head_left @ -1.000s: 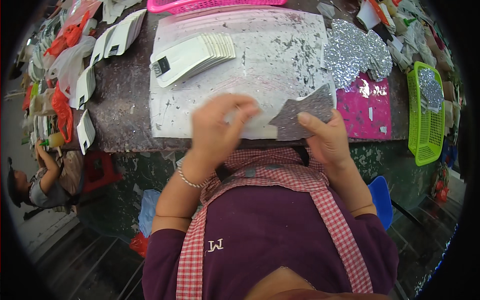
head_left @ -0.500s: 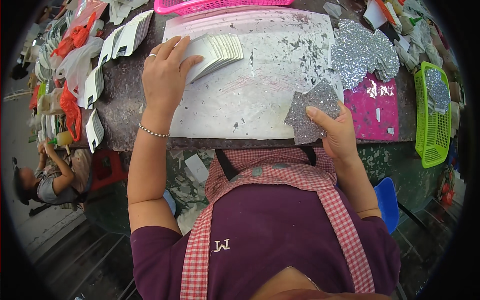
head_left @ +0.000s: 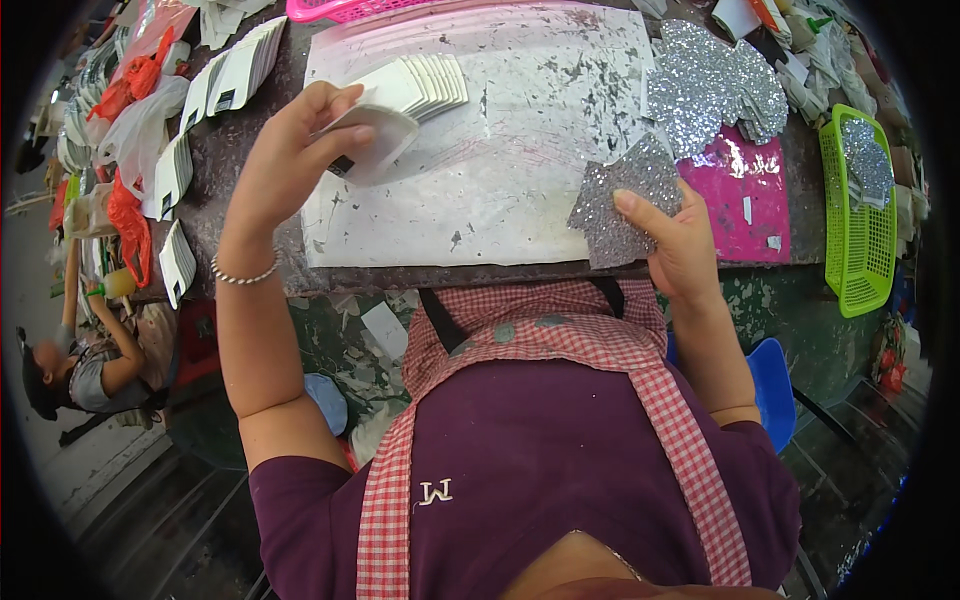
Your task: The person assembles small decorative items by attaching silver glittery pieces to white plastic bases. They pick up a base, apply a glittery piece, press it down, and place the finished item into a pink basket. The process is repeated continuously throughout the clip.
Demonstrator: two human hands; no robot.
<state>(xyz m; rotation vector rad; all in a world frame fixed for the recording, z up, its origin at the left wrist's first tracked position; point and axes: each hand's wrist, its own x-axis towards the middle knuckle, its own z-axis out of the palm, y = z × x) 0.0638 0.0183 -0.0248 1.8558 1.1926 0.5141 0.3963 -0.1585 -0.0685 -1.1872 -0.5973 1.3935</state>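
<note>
My left hand point(head_left: 280, 155) pinches a thin white card piece point(head_left: 385, 150) between thumb and fingers, tilted above the work sheet, with a small dark patch near its lower edge. Just beyond it lies a fanned row of white card pieces point(head_left: 430, 85). In my right hand point(head_left: 682, 238) are a few silver glitter pieces point(head_left: 630, 195) with angular edges, pressed under the thumb over the sheet's right edge; how many cannot be made out. A larger pile of silver glitter pieces point(head_left: 712, 92) rests a little farther off to the right.
Under the work lies a paint-worn white sheet point(head_left: 450, 220), with a pink sheet point(head_left: 735, 215) to its right. A green basket point(head_left: 855, 255) stands at the right edge, a pink basket point(head_left: 340, 10) at the back. More white card stacks point(head_left: 240, 65) line the left. A co-worker point(head_left: 105, 350) sits at far left.
My left hand has drawn one white card piece off the fanned row, toward me and to the left, tilting it up. My right hand keeps its hold on the glitter pieces.
</note>
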